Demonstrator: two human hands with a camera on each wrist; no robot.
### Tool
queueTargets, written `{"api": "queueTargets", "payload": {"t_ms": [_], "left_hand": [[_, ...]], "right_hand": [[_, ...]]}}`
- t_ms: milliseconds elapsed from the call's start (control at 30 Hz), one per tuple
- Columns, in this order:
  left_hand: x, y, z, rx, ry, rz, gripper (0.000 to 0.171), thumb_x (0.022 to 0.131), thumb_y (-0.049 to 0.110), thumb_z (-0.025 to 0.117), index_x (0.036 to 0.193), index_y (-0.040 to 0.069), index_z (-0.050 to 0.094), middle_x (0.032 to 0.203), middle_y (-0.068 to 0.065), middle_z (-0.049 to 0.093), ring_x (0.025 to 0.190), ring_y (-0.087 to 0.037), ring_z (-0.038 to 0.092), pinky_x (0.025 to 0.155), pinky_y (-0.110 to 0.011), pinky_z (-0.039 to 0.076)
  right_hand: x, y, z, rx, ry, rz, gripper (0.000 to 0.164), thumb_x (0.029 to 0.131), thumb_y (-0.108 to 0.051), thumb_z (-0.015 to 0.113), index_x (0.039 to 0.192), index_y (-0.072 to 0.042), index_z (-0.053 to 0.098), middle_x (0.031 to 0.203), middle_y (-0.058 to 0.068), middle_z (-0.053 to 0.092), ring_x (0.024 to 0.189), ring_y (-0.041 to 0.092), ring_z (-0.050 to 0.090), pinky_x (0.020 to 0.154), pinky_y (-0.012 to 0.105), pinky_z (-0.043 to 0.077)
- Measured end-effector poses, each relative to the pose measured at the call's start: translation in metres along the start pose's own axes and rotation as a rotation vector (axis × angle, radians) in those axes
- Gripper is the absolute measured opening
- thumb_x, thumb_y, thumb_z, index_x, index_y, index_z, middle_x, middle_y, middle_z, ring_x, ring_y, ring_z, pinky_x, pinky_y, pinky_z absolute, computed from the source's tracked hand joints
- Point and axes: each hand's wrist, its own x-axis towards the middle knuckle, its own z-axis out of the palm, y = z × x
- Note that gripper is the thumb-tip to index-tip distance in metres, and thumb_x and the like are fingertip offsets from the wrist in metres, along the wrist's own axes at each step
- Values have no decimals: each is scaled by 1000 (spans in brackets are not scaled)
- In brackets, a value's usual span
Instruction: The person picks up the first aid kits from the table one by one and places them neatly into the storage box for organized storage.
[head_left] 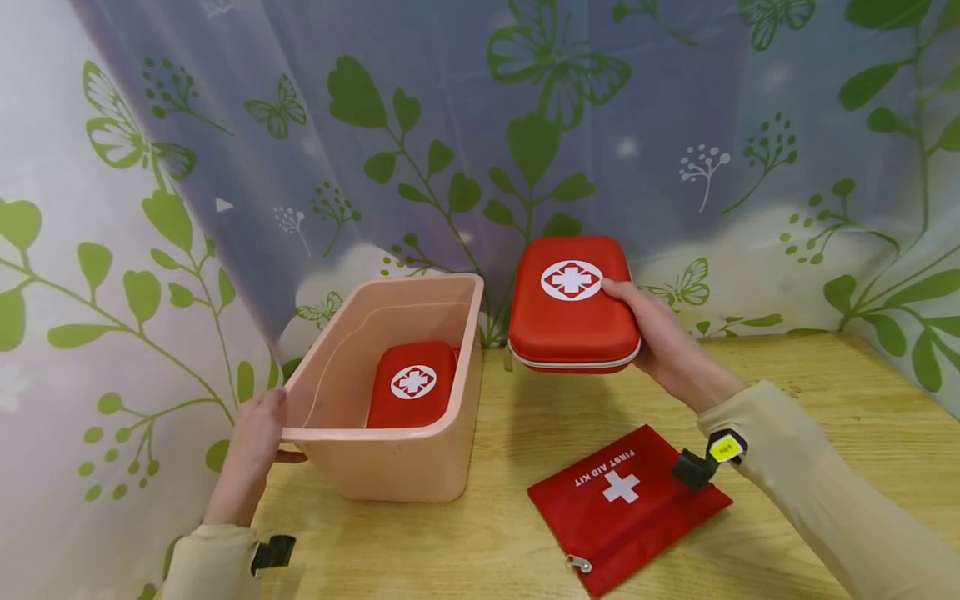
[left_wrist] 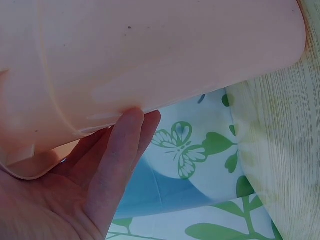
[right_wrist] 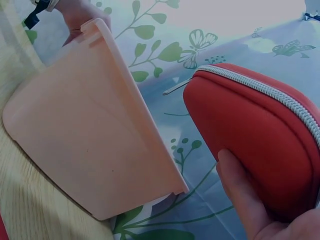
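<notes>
In the head view's lower right, the red pouch point(head_left: 600, 529) bears "FIRST AID KIT" and a white cross point(head_left: 621, 486). Cross emblems point(head_left: 572, 280) mark the zippered case point(head_left: 573, 332) right of centre and the red case point(head_left: 408, 411) left of centre.

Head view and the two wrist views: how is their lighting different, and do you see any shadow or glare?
Head view: brighter, soft shadow on the table below the red case; left wrist view: dim, the bin looking dull; right wrist view: washed-out glare on the curtain near the top.
</notes>
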Motion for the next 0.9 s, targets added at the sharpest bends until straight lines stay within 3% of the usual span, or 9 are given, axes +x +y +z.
{"api": "queueTargets", "payload": {"t_ms": [900], "left_hand": [[2,-1,0,2,-2,-10,60,105,34,27,135,-16,41,123,-38,46,80,-24,63,54,-47,60]], "right_hand": [[4,-6,17,49,-16,-11,60,97,-38,60,144,-7,38,107,-1,68,87,11,68,75,23,58]]}}
